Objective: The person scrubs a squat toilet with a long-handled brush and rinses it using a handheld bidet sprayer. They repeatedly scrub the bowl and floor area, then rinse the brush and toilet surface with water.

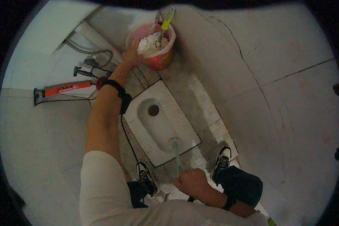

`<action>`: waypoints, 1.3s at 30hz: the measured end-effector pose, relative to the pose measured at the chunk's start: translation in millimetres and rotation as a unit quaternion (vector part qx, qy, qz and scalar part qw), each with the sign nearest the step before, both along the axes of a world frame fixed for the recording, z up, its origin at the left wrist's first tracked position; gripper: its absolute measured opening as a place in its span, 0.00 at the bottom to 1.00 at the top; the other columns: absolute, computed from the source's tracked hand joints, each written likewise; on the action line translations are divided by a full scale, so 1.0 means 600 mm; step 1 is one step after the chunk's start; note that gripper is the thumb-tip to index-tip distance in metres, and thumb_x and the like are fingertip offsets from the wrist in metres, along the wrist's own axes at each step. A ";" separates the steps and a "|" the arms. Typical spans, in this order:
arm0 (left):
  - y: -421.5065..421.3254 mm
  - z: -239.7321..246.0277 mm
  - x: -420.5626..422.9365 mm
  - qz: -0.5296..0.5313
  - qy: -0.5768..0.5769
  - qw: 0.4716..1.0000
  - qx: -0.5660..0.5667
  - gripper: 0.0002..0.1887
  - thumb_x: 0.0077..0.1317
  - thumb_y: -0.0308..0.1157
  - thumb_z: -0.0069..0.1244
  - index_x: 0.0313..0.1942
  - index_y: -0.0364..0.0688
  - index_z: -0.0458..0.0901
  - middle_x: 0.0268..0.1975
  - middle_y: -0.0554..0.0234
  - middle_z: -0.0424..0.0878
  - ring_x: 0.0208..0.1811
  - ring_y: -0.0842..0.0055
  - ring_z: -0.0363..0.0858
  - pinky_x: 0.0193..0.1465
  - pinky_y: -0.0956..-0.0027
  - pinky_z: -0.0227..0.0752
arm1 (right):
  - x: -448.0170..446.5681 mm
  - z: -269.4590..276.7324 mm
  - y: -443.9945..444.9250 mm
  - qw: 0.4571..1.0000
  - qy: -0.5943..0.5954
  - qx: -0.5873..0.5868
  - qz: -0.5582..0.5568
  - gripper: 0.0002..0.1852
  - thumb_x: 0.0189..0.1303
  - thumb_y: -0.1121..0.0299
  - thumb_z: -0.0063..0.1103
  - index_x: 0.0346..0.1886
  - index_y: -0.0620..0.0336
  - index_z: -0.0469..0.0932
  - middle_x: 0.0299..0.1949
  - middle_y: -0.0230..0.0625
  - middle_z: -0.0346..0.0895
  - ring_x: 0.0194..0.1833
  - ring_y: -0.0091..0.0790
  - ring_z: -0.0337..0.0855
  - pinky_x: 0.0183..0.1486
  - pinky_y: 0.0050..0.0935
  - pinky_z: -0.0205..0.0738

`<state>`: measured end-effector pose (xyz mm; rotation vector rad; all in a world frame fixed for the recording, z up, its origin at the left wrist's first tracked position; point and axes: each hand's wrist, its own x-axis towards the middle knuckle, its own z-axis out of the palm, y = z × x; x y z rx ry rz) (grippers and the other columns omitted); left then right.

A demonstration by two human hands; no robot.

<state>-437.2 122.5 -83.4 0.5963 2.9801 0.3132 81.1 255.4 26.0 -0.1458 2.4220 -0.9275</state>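
My left hand (132,53) is at the left rim of a red plastic bucket (161,62), its blurred fingers over the rim. White crumpled material (149,44) fills part of the bucket, and a tool with a yellow-green handle (167,20) stands in it. Lower down, my right hand (193,182) is closed around the pale handle of a thin brush-like tool (178,162). Its round head lies over the near end of a white squat toilet pan (186,132), whose dark drain hole (153,110) is at the far end.
Left of my forearm is a red tube-shaped tool (70,87), possibly a hand pump, with black ends. A grey flexible hose (87,52) bends beneath a pale panel (50,25). A cracked pale wall (271,107) rises at right. My shoes (222,162) flank the pan's near end.
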 end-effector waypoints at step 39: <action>-0.162 -0.024 0.327 0.200 -0.095 0.936 0.272 0.16 0.58 0.41 0.54 0.38 0.37 0.85 0.32 0.57 0.84 0.31 0.72 0.81 0.35 0.64 0.73 | 0.048 0.072 -0.012 0.999 0.038 -0.009 0.016 0.19 0.52 0.55 0.57 0.20 0.64 0.77 0.19 0.49 0.76 0.23 0.49 0.79 0.29 0.46 0.74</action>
